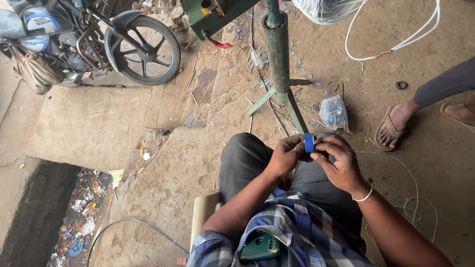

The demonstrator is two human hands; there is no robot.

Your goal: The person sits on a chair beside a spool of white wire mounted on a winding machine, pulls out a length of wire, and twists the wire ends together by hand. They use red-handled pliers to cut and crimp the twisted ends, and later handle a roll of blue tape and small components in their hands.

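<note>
Sitting over dark trousers, the person holds one small blue tape roll (309, 143) between two hands just above the knees. The left hand (287, 155) is curled round the roll's left side, fingers closed against it; the right hand (339, 165) pinches its right side with thumb and fingertips, the other fingers bent loosely. One white band circles the right wrist. One green phone (261, 247) sticks out of the checked shirt's pocket below.

On the dirt floor ahead stands one green metal post (277, 49) with a slanted foot. Beside its base lies one clear plastic bag (334, 112). One coil of white wire (326, 10) hangs at the top, a loose strand looping to the right. One small black ring (402, 85) lies near it. One motorcycle (89, 39) is parked at the upper left, showing one wheel. Another person's two sandalled feet (396, 126) rest at the right edge, well apart from the hands.
</note>
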